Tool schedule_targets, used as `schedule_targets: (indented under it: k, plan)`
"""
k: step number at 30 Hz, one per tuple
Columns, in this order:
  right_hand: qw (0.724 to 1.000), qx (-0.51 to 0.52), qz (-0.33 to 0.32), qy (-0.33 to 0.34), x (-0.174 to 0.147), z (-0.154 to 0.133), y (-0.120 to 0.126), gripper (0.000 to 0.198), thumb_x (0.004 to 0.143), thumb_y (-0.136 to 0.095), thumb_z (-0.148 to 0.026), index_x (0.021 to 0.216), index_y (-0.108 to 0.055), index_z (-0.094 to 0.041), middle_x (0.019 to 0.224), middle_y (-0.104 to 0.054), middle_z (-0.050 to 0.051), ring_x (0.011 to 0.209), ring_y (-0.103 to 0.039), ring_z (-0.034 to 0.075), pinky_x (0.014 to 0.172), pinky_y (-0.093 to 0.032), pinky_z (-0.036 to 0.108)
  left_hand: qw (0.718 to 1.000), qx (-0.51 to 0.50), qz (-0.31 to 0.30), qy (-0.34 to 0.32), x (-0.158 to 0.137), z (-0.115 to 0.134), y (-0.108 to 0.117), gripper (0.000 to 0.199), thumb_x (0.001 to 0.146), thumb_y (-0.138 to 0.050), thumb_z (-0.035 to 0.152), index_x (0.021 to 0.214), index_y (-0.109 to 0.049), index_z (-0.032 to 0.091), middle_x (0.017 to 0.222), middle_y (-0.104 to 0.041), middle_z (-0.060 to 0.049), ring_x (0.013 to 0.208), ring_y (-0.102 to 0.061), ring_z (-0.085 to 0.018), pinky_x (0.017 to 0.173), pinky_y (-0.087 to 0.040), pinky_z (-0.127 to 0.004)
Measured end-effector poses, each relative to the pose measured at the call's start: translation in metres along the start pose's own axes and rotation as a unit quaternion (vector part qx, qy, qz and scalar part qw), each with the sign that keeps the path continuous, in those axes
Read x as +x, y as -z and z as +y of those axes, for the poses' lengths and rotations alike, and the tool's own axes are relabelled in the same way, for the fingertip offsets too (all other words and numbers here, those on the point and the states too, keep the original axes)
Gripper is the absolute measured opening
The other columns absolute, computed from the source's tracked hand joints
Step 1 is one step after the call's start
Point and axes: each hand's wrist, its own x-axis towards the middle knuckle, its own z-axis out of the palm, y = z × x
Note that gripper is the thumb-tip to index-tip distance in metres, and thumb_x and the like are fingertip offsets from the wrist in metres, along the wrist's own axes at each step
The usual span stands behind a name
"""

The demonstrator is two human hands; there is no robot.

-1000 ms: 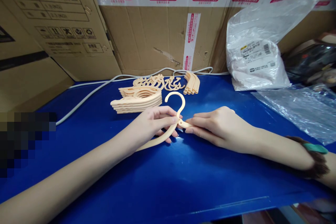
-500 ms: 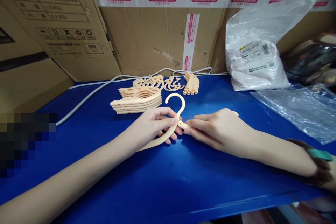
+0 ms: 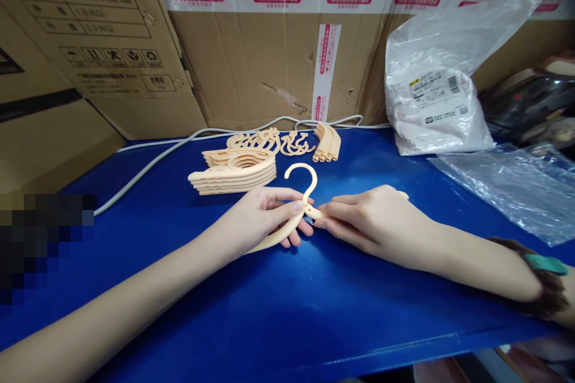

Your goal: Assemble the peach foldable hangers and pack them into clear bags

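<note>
Between my hands is a cream plastic folding clothes hanger, its hook pointing up and away from me. My left hand is closed round the hanger near the base of the hook, thumb on top, with one arm of the hanger running down to the left beneath it. My right hand is closed on the other arm of the hanger, just right of the pivot; most of that arm is hidden, and a tip shows beyond the knuckles. Behind my left hand lies a stack of matching hanger pieces.
Loose cream hooks and a bundle of curved tubes lie farther back on the blue table. A white cable runs along cardboard boxes. At right are a white plastic package and clear plastic film.
The hanger's hook and left arm have shifted slightly, tilting a little to the right with my left hand. My right hand stays nearly still.
</note>
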Motion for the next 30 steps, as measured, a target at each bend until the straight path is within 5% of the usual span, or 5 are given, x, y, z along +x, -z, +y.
schedule_targets:
  k: [20, 30]
  plan:
    - [1.0, 0.02, -0.009, -0.007, 0.0025, 0.0041, 0.0024, 0.034, 0.1, -0.041, -0.033, 0.081, -0.065, -0.018, 0.069, -0.063, -0.001, 0.052, -0.052, 0.01, 0.048, -0.022, 0.026, 0.998, 0.06, -0.013, 0.01, 0.0, 0.003, 0.0001, 0.022, 0.093, -0.049, 0.02, 0.092, -0.067, 0.008, 0.069, -0.071, -0.005, 0.049, -0.059, -0.008, 0.045, -0.048, -0.014]
    - [0.981, -0.119, 0.117, 0.101, -0.0056, -0.0014, -0.0034, 0.034, 0.101, -0.04, -0.029, 0.08, -0.063, -0.016, 0.063, -0.06, -0.001, 0.047, -0.052, 0.012, 0.048, -0.027, 0.03, 0.996, 0.055, -0.05, -0.04, -0.0038, 0.0023, 0.0021, 0.021, 0.09, -0.055, 0.027, 0.097, -0.066, 0.01, 0.077, -0.071, -0.005, 0.053, -0.062, -0.009, 0.045, -0.049, -0.015]
